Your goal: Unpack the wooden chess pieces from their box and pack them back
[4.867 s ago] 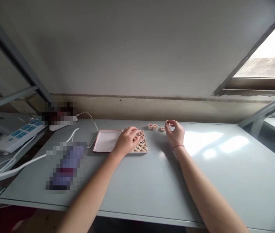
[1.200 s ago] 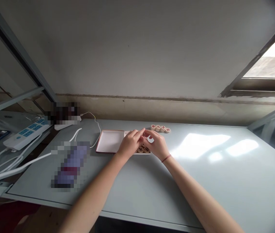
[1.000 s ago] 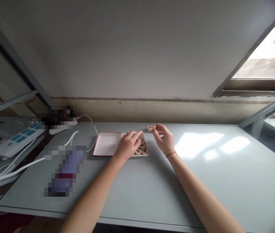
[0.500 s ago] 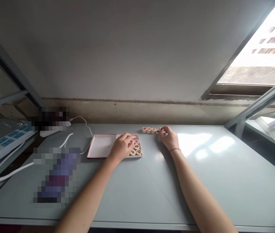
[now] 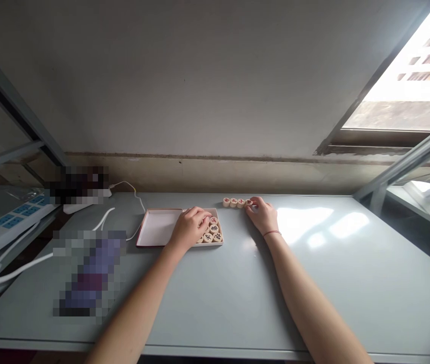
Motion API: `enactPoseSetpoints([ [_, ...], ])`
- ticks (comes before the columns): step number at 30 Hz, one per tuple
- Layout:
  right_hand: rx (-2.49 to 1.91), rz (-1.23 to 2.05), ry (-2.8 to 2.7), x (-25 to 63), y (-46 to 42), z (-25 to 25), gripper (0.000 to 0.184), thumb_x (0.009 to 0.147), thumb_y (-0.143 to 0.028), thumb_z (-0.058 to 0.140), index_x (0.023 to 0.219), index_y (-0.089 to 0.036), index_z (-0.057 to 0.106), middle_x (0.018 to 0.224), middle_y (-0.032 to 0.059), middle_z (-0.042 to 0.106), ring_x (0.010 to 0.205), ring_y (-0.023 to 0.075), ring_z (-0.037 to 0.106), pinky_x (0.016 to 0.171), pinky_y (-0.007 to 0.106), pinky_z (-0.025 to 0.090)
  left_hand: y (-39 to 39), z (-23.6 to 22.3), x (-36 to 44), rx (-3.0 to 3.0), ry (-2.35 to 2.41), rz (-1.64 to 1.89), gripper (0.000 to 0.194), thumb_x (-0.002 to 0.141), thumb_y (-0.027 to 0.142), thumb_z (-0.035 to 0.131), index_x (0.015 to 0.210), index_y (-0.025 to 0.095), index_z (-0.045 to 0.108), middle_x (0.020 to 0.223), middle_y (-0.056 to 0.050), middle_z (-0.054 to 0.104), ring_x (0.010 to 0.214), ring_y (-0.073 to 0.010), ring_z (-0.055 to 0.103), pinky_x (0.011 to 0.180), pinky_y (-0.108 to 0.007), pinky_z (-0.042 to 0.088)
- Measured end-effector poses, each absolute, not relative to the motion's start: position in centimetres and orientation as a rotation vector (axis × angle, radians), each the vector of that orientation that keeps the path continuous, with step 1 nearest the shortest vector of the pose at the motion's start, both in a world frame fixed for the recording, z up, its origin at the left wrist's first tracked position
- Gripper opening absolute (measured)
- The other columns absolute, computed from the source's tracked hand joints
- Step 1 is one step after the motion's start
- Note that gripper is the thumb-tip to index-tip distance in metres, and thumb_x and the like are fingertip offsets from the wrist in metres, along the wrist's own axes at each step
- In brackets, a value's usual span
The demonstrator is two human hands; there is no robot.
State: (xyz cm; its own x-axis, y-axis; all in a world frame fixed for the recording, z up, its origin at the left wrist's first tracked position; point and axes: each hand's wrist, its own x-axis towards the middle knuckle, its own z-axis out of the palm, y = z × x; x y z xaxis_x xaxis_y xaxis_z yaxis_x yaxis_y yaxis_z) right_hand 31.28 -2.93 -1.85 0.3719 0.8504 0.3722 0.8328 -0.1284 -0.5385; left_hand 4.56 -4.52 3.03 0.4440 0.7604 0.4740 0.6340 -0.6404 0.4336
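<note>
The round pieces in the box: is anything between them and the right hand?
Only the box's right wall visibly stands between the uncovered pieces and the right hand, with tabletop beyond it. The row of pieces sits farther back. The left hand hides part of the box's contents.

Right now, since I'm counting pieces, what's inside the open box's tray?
Xiangqi pieces with black or red characters show on the right of the tray; what lies beneath the left hand is covered.

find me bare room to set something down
Bare tabletop lies between the left forearm and right forearm, and right of the latter. Crowded spots: the open box under the left hand, the row of pieces at the right hand, and the blurred purple item.
</note>
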Motion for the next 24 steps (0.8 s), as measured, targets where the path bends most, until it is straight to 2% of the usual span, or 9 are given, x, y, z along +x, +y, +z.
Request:
enactPoseSetpoints([
  [4,-1.878,-0.174,-1.387,29.7,-3.5,-0.9,0.025,0.075,-0.03,0.05,0.098,-0.021,0.057,0.1,0.0089,0.065,0.092,0.0258,0.052,0.078,0.038,0.039,-4.1,3.1,4.2,2.497,1.285,0.994,0.021,0.086,0.019,0.049,0.095,0.022,0.068,0.09,-0.003,0.067,0.082,-0.017,0.063,0.079,-0.03,0.048],
  [8,-1.704,-0.231,-1.534,26.5,-4.3,0.7,0.018,0.081,-0.024,0.044,0.093,-0.02,0.058,0.092,0.0095,0.064,0.088,0.0245,0.052,0.078,0.037,0.04,-3.7,3.3,3.8,2.492,1.314,1.023,0.022,0.086,0.019,0.047,0.094,0.021,0.068,0.089,-0.004,0.069,0.082,-0.0175,0.064,0.077,-0.029,0.048],
  [11,-1.566,-0.133,-1.705,24.1,-5.0,1.6,0.017,0.084,-0.023,0.042,0.091,-0.02,0.058,0.084,0.0078,0.063,0.08,0.0216,0.054,0.075,0.034,0.041,-3.5,3.4,3.5,2.487,1.433,1.008,0.023,0.086,0.019,0.047,0.092,0.021,0.068,0.089,-0.004,0.07,0.083,-0.019,0.064,0.077,-0.03,0.047],
  [16,-1.646,0.124,-1.766,22.3,-5.6,1.9,0.024,0.09,-0.032,0.037,0.091,-0.023,0.059,0.071,0.0025,0.06,0.059,0.0165,0.051,0.053,0.026,0.033,-3.3,3.7,2.8,2.493,1.742,0.854,0.022,0.085,0.022,0.048,0.09,0.022,0.069,0.091,-0.006,0.07,0.086,-0.024,0.062,0.075,-0.034,0.043],
  [24,-1.601,0.338,-1.858,22.0,-5.8,1.7,0.035,0.095,-0.039,0.032,0.077,-0.024,0.057,0.07,0.0014,0.061,0.06,0.0152,0.053,0.054,0.024,0.032,-3.2,3.7,2.1,2.475,1.811,0.545,0.029,0.088,0.03,0.044,0.082,0.022,0.072,0.096,-0.008,0.068,0.091,-0.0278,0.055,0.073,-0.037,0.04],
])
